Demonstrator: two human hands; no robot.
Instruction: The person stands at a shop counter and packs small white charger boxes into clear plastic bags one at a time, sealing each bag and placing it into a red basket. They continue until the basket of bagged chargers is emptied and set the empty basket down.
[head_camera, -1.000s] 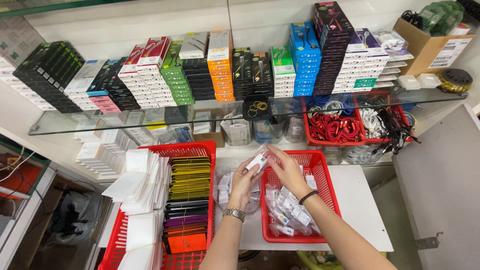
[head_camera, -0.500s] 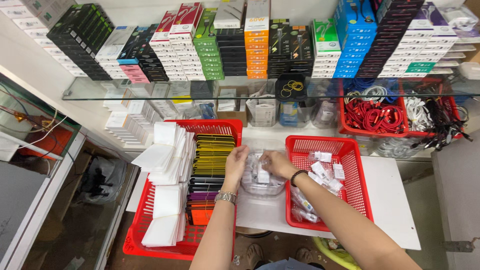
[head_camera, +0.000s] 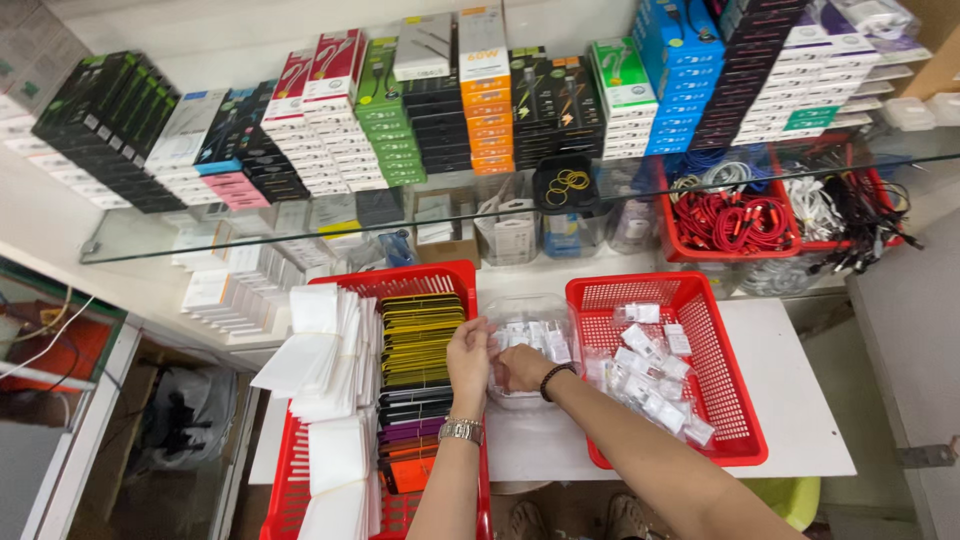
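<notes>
My left hand (head_camera: 468, 352), with a metal watch on its wrist, and my right hand (head_camera: 522, 366), with a dark bead bracelet, meet over a clear plastic tub (head_camera: 527, 318) of small white packets on the white table (head_camera: 790, 410). Both hands curl at the tub's near rim; what the fingers grip is hidden. To the right stands a red basket (head_camera: 725, 330) with several clear-bagged white items (head_camera: 650, 375). To the left a long red basket (head_camera: 455, 275) holds flat dark, yellow and orange packs (head_camera: 420, 340) and white sleeves (head_camera: 320, 350).
A glass shelf (head_camera: 300, 215) above carries stacked coloured boxes (head_camera: 480, 90) and a red basket of red cables (head_camera: 735, 220). Clear containers (head_camera: 505, 230) stand under it. A grey cabinet (head_camera: 910, 340) is at the right, a lower counter with wires (head_camera: 50, 340) at the left.
The view has dropped and shifted. My hands came down from the right basket, where they held a small white item, to the clear tub between the baskets.
</notes>
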